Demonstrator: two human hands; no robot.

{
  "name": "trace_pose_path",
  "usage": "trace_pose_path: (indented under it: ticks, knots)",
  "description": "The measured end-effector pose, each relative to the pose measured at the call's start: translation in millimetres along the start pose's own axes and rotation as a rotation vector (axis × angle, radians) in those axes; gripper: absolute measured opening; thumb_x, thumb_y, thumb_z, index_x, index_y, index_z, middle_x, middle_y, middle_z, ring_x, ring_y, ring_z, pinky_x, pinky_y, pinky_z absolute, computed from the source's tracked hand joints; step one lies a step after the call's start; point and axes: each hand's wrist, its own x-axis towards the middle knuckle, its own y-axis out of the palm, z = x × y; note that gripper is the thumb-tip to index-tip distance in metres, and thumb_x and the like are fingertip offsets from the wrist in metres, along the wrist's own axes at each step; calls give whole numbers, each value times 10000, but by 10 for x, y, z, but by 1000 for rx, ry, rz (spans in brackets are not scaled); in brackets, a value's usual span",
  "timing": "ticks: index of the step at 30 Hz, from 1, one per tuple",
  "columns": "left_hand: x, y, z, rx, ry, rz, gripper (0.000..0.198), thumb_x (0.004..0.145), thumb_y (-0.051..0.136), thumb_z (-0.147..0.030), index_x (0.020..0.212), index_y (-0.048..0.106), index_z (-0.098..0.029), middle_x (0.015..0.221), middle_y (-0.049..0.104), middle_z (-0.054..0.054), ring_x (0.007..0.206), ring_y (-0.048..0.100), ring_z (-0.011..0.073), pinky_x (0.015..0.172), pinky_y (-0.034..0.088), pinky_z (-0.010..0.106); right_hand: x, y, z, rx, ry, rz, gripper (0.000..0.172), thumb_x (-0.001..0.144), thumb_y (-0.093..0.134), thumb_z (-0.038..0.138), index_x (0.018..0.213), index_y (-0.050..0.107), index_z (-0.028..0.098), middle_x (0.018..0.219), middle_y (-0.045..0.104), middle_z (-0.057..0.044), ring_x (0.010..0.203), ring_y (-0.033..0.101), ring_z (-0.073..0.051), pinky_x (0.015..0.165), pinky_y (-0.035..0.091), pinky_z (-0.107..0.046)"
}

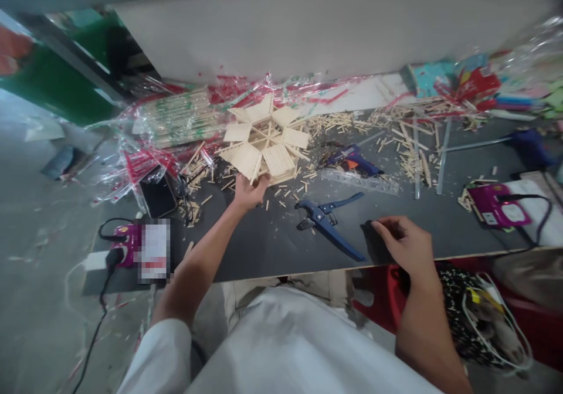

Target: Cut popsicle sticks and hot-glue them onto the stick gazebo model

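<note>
A flower-shaped model of pale wooden craft sticks (279, 162), with flat petal panels round a spoked centre, sits on the dark table. My left hand (251, 191) is closed on its front edge; some fingertips are hidden by the model. Over the table's front edge, my right hand (407, 243) has thumb and fingers pressed together. Anything between them is too small to make out. Between my hands lies a blue-handled cutter (332, 230), its jaws toward the model. Behind it are a clear ruler (360, 181) and a blue glue gun (358, 160).
Cut stick pieces (338, 123) litter the table (264, 247). Plastic-wrapped stick bundles (176, 115) lie back left, near a phone (157, 193). Purple power sockets (499, 205) stand right, with another left. Clear glue sticks (417, 159) and a second glue gun (530, 148) lie right.
</note>
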Motion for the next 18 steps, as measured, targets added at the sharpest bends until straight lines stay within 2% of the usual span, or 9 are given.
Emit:
trace_pose_path:
  ticks: [4,8,11,13,15,16,18]
  knots:
    - [10,-6,-59,-49,0,35,288,862,690,-476,818,631,-198,526,521,-34,322,413,62,314,386,193,-10,46,5,-9,-7,-21,418,908,641,631,849,711,224,783,759,-62,651,694,-211,654,539,-333]
    - [39,-61,-137,-27,-44,63,288,835,715,-451,792,625,-181,517,509,-32,328,444,69,316,387,195,18,79,82,-1,-38,-34,326,957,599,519,923,728,221,823,757,-63,670,683,-203,683,537,-335]
    - [21,-148,-176,25,-91,59,290,805,733,-432,866,644,-163,672,655,24,422,549,90,411,482,218,42,101,159,28,-74,-60,261,974,573,440,967,728,230,924,742,-76,777,686,-212,753,540,-352]
    - [-33,-234,-209,80,-111,26,330,779,751,-410,965,641,-160,891,745,81,518,630,112,524,558,256,50,122,189,61,-90,-84,253,988,545,420,930,707,235,961,720,-86,867,686,-228,814,542,-375]
    - [-109,-365,-270,187,-125,-31,378,761,768,-384,1039,624,-172,1031,756,107,603,684,137,603,581,282,52,148,190,95,-92,-114,267,1005,503,402,889,678,235,962,704,-92,911,680,-236,854,541,-395]
    - [-150,-452,-318,271,-143,-30,364,780,757,-386,1047,620,-180,1050,754,105,627,700,149,617,575,288,53,160,183,111,-88,-126,271,1010,483,388,884,668,234,963,699,-92,878,675,-227,841,543,-394]
    - [-225,-672,-456,428,-185,2,295,819,707,-412,1004,639,-192,946,754,86,665,723,192,608,545,295,57,179,161,145,-72,-147,265,1013,456,354,905,663,228,992,688,-86,732,640,-184,755,546,-370]
